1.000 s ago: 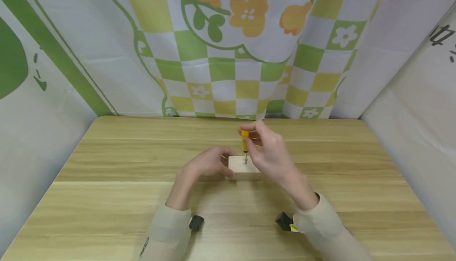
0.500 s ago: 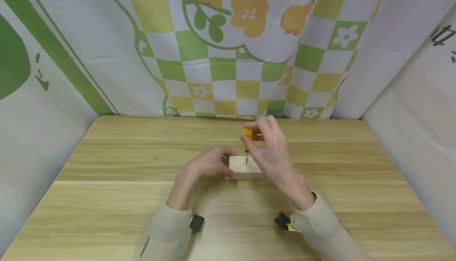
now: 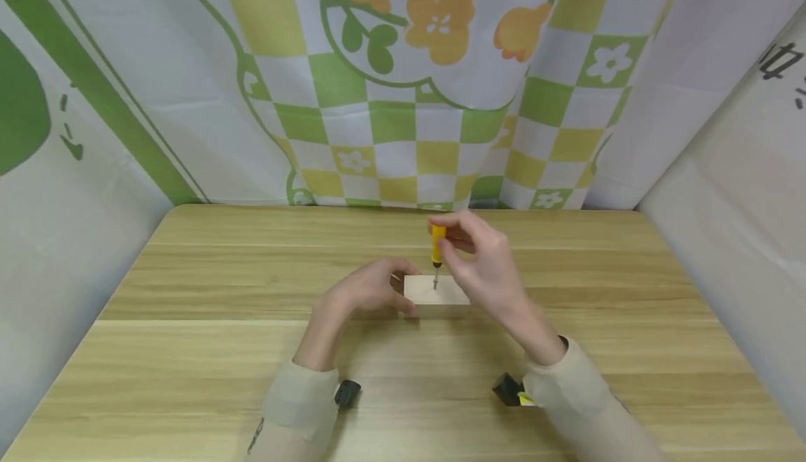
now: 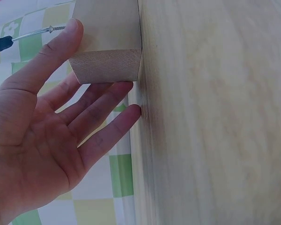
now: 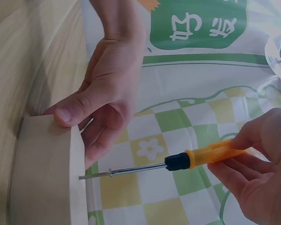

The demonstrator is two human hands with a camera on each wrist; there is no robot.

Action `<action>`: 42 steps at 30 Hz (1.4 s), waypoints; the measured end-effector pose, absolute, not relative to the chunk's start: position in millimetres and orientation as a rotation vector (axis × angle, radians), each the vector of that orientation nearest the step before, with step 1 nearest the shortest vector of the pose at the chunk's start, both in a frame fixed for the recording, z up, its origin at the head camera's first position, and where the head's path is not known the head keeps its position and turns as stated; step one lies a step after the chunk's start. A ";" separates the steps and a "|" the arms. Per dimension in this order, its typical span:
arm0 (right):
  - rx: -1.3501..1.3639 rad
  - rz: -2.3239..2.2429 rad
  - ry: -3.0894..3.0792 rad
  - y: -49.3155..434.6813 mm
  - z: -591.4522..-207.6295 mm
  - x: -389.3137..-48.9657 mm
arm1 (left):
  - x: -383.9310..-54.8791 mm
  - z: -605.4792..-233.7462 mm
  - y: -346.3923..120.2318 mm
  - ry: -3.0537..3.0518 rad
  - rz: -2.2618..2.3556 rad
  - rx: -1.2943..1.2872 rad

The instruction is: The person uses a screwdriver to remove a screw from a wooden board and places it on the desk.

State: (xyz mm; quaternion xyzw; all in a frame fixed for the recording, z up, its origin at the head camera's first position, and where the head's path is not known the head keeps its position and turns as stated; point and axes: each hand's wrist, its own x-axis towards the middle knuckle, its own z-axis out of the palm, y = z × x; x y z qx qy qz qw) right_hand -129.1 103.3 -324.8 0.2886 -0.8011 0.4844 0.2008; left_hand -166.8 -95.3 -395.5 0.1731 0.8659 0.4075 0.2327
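A pale wooden block [image 3: 450, 294] lies on the table, its left end between the thumb and fingers of my left hand [image 3: 368, 287]. From the block's top face stands a screw [image 5: 96, 176], its tip in the wood and most of its thread still showing. The shaft of a screwdriver [image 5: 178, 161] with a yellow handle and black collar meets the screw's head. My right hand [image 3: 488, 259] pinches that handle between thumb and fingers. In the left wrist view, the left thumb [image 4: 72, 33] lies at the block's edge while the fingers reach along its far side.
The wood-grain table [image 3: 220, 280] spreads around the block. A checked, flowered curtain [image 3: 390, 126] hangs along its back edge, with pale cloth walls at both sides. Small black devices [image 3: 348, 394] sit at both wrists.
My right hand has shifted its hold on the screwdriver handle, with fingers turning and re-gripping it. The left hand and the block stay in place.
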 end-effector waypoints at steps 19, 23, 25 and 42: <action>0.824 1.246 -2.160 104.2 -325.2 -126.9 | -167.1 -394.4 -95.5 2.404 1.088 0.467; 0.832 1.308 -2.207 103.3 -323.6 -126.7 | -167.0 -393.0 -95.9 2.392 1.095 0.472; 0.816 1.326 -2.221 102.0 -323.8 -126.8 | -167.2 -393.1 -95.9 2.387 1.095 0.477; 0.728 1.296 -2.146 98.0 -329.2 -128.2 | -167.7 -395.9 -95.8 2.374 1.118 0.486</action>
